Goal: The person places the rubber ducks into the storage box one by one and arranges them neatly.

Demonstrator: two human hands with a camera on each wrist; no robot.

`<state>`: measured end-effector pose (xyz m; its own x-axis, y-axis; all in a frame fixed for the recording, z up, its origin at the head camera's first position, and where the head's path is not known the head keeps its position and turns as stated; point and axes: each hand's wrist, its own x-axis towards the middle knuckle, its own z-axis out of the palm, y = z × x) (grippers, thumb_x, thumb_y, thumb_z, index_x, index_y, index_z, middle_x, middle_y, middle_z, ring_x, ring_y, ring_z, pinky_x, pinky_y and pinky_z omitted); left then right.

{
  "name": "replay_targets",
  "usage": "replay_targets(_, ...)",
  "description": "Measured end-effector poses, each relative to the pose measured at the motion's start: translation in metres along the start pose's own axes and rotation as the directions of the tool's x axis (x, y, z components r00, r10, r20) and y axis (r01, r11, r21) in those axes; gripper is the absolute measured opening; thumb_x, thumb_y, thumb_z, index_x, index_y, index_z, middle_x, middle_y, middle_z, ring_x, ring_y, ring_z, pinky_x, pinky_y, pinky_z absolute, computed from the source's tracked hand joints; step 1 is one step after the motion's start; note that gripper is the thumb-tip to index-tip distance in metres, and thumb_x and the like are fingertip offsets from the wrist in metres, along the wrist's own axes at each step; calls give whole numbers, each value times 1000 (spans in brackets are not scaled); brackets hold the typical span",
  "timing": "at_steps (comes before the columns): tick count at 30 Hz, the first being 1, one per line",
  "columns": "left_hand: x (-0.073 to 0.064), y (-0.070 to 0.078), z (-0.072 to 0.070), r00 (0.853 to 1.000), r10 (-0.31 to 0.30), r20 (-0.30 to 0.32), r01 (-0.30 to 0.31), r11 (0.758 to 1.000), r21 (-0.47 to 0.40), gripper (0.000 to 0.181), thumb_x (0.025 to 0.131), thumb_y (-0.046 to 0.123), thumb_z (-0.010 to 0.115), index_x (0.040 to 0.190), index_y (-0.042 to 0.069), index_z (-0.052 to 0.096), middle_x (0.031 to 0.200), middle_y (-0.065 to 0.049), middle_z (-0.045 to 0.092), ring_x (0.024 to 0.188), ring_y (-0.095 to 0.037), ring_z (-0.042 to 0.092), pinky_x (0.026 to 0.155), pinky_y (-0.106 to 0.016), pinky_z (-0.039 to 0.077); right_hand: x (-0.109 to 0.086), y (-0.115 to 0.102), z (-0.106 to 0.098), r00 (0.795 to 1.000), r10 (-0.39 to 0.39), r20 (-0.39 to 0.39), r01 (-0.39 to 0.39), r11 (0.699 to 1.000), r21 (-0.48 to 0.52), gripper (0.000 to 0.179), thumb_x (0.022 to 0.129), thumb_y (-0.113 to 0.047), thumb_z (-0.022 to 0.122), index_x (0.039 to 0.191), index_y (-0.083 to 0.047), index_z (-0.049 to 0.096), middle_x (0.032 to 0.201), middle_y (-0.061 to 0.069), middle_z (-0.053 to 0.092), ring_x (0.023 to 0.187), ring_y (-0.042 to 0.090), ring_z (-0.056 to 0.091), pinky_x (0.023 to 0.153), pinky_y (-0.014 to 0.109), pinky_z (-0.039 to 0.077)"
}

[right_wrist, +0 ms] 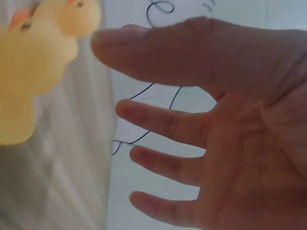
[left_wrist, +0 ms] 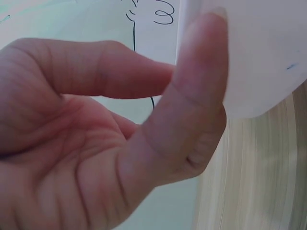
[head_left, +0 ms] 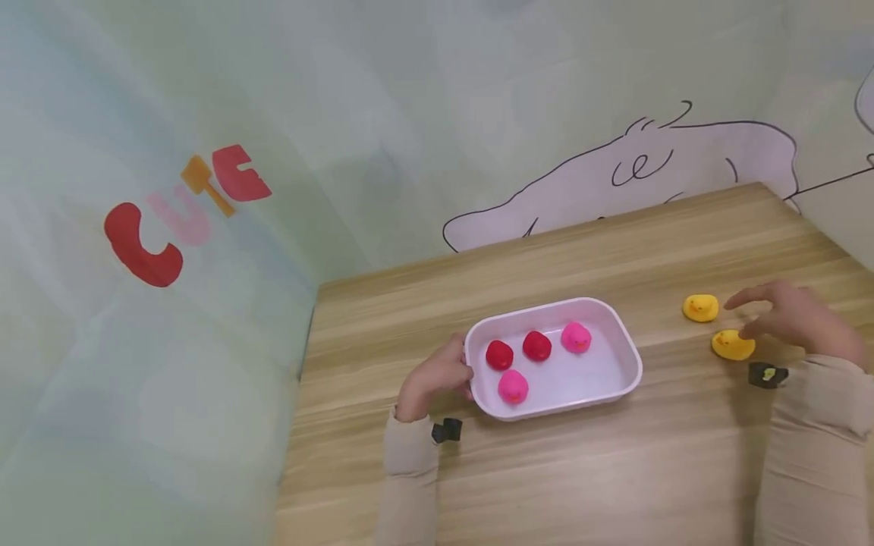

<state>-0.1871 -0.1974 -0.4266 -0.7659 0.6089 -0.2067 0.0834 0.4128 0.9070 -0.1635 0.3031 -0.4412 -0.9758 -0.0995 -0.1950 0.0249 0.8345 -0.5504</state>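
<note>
Playroom-like setting: cartoon-printed backdrop (head_left: 423, 136), "CUTE" lettering (head_left: 198, 230), wood-grain table (head_left: 601, 470).

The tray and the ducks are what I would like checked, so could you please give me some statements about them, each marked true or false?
1. The tray holds two pink ducks. True.
2. The red toys lie outside the tray. False: both are inside it.
3. The left hand grips the tray. True.
4. Two yellow ducks are on the table. True.
5. The right hand grips the tray's rim. False: it is beside the yellow ducks, away from the tray.
</note>
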Motion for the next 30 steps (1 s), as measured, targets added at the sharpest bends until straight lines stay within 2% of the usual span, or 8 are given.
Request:
replay_targets(3,-2,-5,-2,1000,23,1,-23,1000,-11,52,71,-19,44,123,-17,49,91,-42,56,60,-28,62,49,-33,60,-1,10,4,997,40,65,-42,999,27,50,82,-14,75,124,9,61,134,49,40,117,65,35,88,80,37)
replay_targets(7,-2,-9,-3,998,64,7,-64,998,-27,43,69,-18,43,112,-20,50,82,-43,56,54,-19,59,46,-40,59,-3,18,10,995,30,92,-35,998,47,46,84,-19,76,119,7,63,127,45,48,112,60,44,87,75,42)
replay_targets(10,-2,-9,-2,997,72,4,-72,997,-30,39,68,-18,41,106,-21,50,77,-43,54,52,-16,57,45,-44,59,-4,21,13,993,50,108,-56,997,51,44,84,-22,77,116,5,65,121,40,55,106,53,49,83,68,46)
replay_targets(14,-1,-8,-2,997,71,3,-71,997,-31,38,68,-18,42,106,-21,49,76,-43,54,52,-19,59,46,-47,60,-3,21,13,985,86,152,-99,991,85,45,84,-26,78,117,3,65,121,37,56,103,49,48,78,56,47)
replay_targets(17,0,-5,-2,997,71,10,-71,997,-29,38,69,-17,43,106,-21,49,77,-44,54,52,-19,59,47,-45,60,-2,20,12,983,89,162,-105,990,91,45,84,-25,77,116,4,65,120,37,56,104,50,47,79,57,47)
replay_targets(22,-1,-5,-2,998,61,4,-61,998,-32,38,69,-16,43,106,-21,50,78,-43,54,54,-20,58,46,-30,57,1,13,10,989,27,143,-37,997,68,38,86,-22,75,113,3,68,120,37,57,108,53,49,84,66,45)
replay_targets(26,-1,-6,-2,999,54,-1,-54,998,-24,40,69,-16,44,108,-19,51,80,-40,56,57,-28,61,46,-36,59,3,2,9,994,-43,100,39,998,43,35,85,-16,77,112,5,69,124,40,55,112,58,48,89,72,43)
replay_targets(30,-1,-4,-1,999,37,5,-36,999,-10,46,71,-16,44,117,-18,51,88,-41,58,62,-32,63,48,-39,61,3,-14,7,992,-121,39,121,993,-8,33,81,-8,78,111,5,70,124,39,56,114,57,50,91,70,44)
